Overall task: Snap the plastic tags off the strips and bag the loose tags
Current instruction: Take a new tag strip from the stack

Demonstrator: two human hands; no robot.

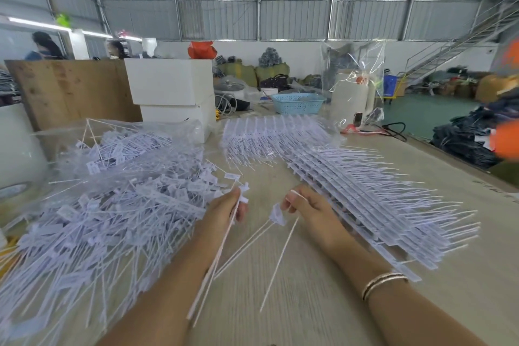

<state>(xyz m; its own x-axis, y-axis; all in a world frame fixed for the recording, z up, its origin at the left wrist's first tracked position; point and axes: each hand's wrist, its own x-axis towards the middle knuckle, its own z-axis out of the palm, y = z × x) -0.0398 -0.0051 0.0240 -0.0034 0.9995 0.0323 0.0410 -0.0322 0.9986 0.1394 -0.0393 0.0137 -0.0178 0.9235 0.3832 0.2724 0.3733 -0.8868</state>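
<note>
My left hand (224,212) grips a few white plastic tags (243,191) by their heads, their long tails (213,258) trailing toward me. My right hand (304,209) pinches another couple of loose tags (276,215), whose thin tails (278,264) also hang down over the table. A big heap of loose tags (112,205) lies to the left, partly on clear plastic (182,125). Stacked strips with tags still attached (365,205) lie to the right of my right hand, and more strips (269,135) lie further back.
White boxes (171,93) and a plywood board (70,90) stand behind the heap. A blue basket (297,102), a white kettle (351,95) in a clear bag and cables sit at the back. A white roll (19,149) stands far left. The table edge (463,166) runs along the right.
</note>
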